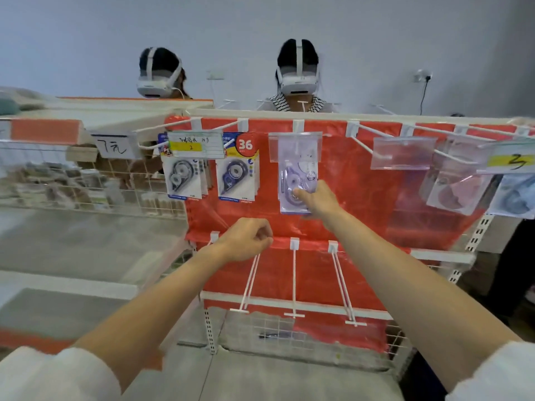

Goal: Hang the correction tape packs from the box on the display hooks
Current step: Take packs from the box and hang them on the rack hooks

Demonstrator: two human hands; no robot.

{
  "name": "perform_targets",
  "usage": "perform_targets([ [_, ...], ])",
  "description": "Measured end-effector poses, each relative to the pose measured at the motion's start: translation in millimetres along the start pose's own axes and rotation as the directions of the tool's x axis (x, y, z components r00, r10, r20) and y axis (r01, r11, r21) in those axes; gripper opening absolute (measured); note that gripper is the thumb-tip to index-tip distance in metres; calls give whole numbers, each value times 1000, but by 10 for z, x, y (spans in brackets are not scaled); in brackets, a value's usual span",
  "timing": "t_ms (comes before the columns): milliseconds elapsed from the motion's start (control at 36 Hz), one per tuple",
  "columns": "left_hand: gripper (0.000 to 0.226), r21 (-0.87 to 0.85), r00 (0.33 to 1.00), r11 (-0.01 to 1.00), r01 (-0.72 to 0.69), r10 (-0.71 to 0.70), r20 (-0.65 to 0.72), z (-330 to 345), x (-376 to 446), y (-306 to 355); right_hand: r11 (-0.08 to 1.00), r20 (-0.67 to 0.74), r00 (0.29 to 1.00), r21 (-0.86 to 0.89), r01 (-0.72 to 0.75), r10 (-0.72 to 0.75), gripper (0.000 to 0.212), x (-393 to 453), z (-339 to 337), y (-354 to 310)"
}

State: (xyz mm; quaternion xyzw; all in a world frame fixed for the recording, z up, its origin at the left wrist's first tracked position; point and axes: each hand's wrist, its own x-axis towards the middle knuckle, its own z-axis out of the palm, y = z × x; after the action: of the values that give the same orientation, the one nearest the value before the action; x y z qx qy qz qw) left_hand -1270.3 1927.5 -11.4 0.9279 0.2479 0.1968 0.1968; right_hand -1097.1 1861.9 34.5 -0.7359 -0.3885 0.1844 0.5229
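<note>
Red display panel [362, 198]; right hand [317, 201] pinches upright purple pack [295, 180].

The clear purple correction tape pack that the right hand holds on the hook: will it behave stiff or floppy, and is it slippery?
The purple correction tape pack probably stays fairly stiff: it hangs flat under the right hand. Its glossy clear cover looks smooth, so it may slip in a loose pinch. Hanging from a single display hook, it likely swings when pushed.
</note>
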Motion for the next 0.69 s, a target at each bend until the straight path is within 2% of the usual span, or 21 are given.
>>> perform_targets([
  [56, 7, -4, 1000, 1000, -24, 24, 10, 11, 55, -58, 1000, -23, 1000, -8, 18, -18, 31, 59, 8, -10],
  [222, 2, -7, 995, 996, -89, 89, 55, 80, 230, -167, 998, -48, 999, -57, 17, -20, 28, 126, -12, 35],
  [333, 3, -3, 987, 990, -141, 141, 77, 150, 335, -143, 982, -73, 996, -188, 36, -51, 25, 121, -97, 89],
  [389, 5, 4, 981, 985, -175, 174, 86, 202, 386, -117, 964, -97, 994, -264, 21, -48, 31, 85, -152, 120],
  [500, 12, 8, 961, 970, -242, 238, 143, 324, 466, -34, 872, -87, 992, -487, 37, -91, 27, 9, -247, 261],
  [694, 15, 24, 913, 930, -367, 355, 200, 653, 516, 263, 705, -36, 993, -707, 56, -115, 29, -217, -507, 555],
])
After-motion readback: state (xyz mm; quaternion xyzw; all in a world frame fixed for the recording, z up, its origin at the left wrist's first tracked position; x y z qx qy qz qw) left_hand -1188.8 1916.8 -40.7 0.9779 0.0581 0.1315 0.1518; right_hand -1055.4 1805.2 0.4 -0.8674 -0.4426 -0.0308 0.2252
